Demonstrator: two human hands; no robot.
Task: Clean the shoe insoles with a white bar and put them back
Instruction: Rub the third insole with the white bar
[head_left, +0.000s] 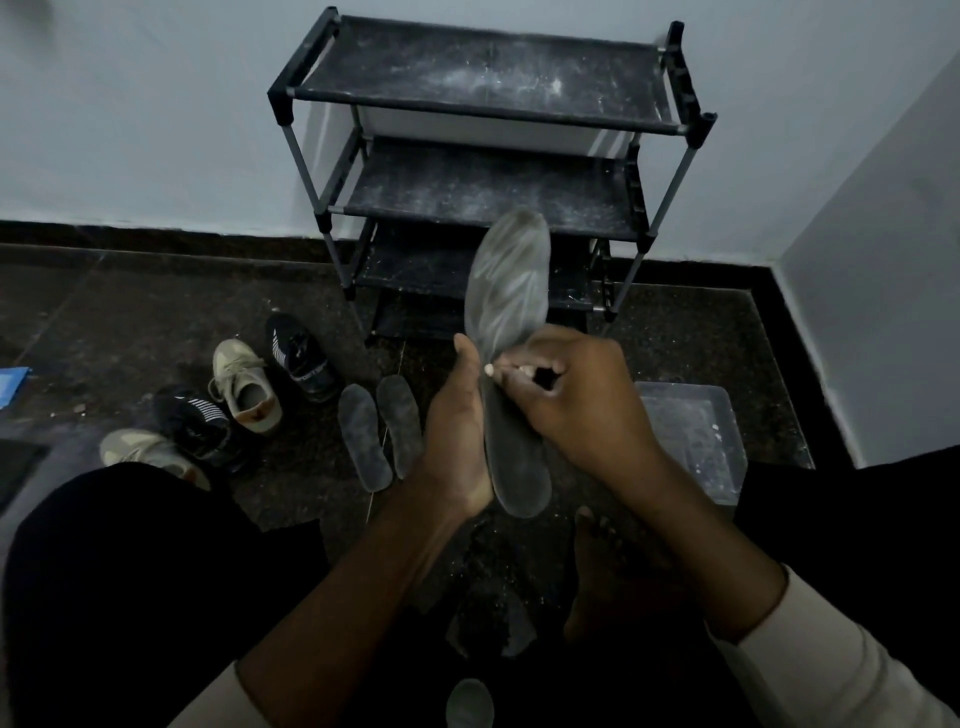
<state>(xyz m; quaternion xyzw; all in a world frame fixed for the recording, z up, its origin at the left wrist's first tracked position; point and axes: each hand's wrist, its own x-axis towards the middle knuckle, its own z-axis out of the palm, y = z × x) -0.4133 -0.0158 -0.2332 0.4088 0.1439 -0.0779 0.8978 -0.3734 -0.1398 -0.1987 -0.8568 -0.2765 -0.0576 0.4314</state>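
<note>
My left hand grips a grey insole by its left edge and holds it upright in front of me; white streaks mark its upper half. My right hand pinches a small white bar whose tip touches the insole's middle. Two more dark insoles lie side by side on the floor to the left. Beyond them stand two beige sneakers and two black sneakers. Another insole lies by my lap at the bottom edge.
A black shoe rack dusted with white stands against the wall ahead. A clear plastic tub sits on the dark floor at the right. My bare foot rests below my hands. A blue object lies at the left edge.
</note>
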